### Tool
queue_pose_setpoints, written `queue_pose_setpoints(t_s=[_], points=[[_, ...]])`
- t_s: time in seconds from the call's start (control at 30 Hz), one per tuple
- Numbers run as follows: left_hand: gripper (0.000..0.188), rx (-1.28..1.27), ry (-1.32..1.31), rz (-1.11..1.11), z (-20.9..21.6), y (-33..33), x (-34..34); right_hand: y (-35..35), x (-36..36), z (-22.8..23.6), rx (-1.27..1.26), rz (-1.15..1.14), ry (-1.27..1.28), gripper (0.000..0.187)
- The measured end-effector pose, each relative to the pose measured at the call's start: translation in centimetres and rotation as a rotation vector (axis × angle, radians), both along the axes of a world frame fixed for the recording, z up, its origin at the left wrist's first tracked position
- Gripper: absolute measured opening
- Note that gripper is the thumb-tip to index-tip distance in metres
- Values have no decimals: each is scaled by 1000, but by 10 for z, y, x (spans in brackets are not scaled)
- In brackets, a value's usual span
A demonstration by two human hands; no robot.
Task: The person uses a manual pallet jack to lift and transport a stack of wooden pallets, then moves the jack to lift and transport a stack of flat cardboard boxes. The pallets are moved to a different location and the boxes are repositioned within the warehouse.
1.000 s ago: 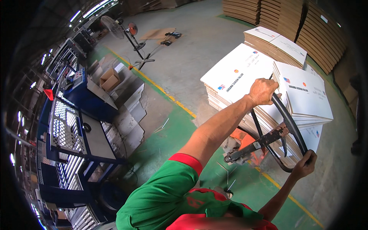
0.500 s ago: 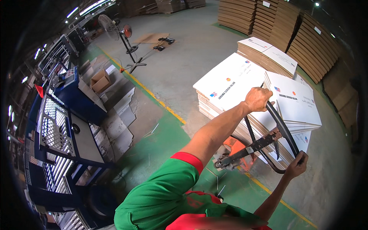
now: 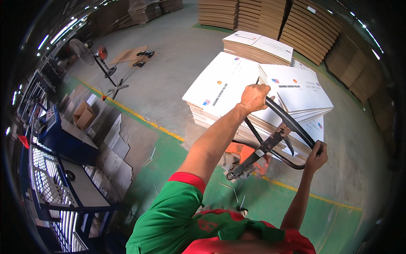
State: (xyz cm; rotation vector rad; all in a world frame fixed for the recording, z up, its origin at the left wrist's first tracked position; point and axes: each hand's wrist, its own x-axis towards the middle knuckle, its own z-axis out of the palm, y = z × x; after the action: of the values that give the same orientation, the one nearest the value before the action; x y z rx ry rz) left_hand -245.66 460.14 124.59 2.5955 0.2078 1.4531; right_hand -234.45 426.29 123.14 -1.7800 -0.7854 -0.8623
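Observation:
My left hand (image 3: 255, 98) is closed round the far end of the dark loop handle (image 3: 292, 120) of a pallet jack. Lower right, my right hand (image 3: 317, 155) grips the same loop at its near corner. From the handle a worn, chipped shaft (image 3: 260, 150) runs down to the jack's orange body (image 3: 243, 153) and a small wheel. Just beyond stand stacks of white printed cardboard sheets (image 3: 211, 86), the right-hand stack (image 3: 296, 91) lying askew. The jack's forks are hidden.
Tall piles of brown cardboard (image 3: 308, 29) line the back. A pedestal fan (image 3: 103, 63) stands at the far left, near an open carton (image 3: 83, 115). Blue machinery with a roller conveyor (image 3: 55, 182) runs along the left. Yellow lines (image 3: 156, 125) edge the green floor strip.
The view has swung right, so the machinery, fan and stacks sit farther left in the picture. Both hands remain on the handle, which keeps much the same place relative to the stacks.

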Motion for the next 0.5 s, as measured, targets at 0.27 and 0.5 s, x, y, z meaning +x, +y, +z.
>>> queue_pose_setpoints(t_s=[0.27, 0.5], points=[[45, -209, 85, -33, -16, 74, -26, 69, -23, -12, 33, -90, 149, 20], [32, 73, -18, 127, 10, 115, -26, 121, -41, 13, 77, -85, -29, 21]])
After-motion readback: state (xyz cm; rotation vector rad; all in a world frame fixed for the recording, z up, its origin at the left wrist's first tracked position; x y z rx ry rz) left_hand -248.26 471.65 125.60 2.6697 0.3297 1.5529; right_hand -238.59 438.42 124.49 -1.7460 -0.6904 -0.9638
